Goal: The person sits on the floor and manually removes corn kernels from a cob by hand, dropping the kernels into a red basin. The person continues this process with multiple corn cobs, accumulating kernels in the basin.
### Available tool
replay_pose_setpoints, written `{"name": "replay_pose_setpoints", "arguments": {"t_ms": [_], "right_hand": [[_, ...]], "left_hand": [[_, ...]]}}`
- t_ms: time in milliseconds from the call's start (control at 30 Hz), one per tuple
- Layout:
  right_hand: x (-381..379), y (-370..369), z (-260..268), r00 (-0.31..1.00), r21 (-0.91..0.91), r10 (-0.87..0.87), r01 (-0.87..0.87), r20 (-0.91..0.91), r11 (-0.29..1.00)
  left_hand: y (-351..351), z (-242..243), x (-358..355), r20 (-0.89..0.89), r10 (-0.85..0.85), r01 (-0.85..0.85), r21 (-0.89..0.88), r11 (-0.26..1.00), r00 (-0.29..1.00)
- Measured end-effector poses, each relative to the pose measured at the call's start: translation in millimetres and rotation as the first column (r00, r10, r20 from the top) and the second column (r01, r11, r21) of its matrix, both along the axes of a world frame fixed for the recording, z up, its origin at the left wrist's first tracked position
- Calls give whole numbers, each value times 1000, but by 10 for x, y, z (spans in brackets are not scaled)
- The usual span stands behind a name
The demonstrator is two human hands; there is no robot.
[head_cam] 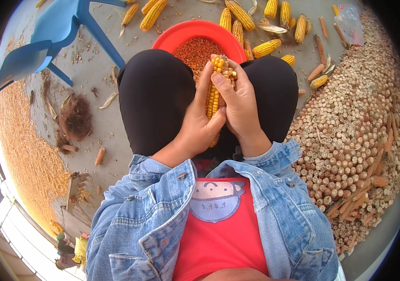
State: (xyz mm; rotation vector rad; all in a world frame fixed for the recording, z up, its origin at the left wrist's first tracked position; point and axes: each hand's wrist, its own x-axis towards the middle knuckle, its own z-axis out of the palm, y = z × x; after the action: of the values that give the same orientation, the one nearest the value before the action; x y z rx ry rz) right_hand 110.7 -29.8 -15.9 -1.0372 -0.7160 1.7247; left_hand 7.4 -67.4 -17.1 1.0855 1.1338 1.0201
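Between my knees, both hands hold one ear of yellow corn (213,102) upright. Some rows of kernels still sit on it, while bare cob shows on its upper right side. My left hand (198,123) wraps the ear from the left, its thumb pressed across the lower part. From the other side my right hand (240,102) grips it, with the thumb laid over the kernels near the top. Just beyond the hands stands a red plastic basin (200,26), holding loose orange-red kernels (193,58). My knees and hands hide the basin's near part.
Several unshelled ears (240,15) lie past the basin. To the right rises a large stack of bare cobs (337,140). On the left are a blue plastic chair (55,24), a clump of corn silk (75,117), a wooden rake head (75,189) and spread kernels (27,140).
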Motion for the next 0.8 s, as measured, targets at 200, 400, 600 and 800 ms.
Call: {"name": "replay_pose_setpoints", "arguments": {"t_ms": [200, 400, 600, 800], "right_hand": [[37, -10, -69, 1000, 54, 22, -22, 8, 998], [37, -17, -69, 997, 108, 23, -31, 73, 994], [44, -11, -60, 997, 83, 51, -55, 56, 995], [51, 2, -60, 996, 112, 6, -16, 91, 994]], "left_hand": [[-1, -7, 0, -27, -8, 10, 46, 999, 1000], [-5, 12, -19, 6, -5, 5, 3, 1000, 1000], [-10, 1, -46, 7, -14, 14, -4, 1000, 1000], [2, 13, -61, 131, -13, 21, -56, 998, 991]]}}
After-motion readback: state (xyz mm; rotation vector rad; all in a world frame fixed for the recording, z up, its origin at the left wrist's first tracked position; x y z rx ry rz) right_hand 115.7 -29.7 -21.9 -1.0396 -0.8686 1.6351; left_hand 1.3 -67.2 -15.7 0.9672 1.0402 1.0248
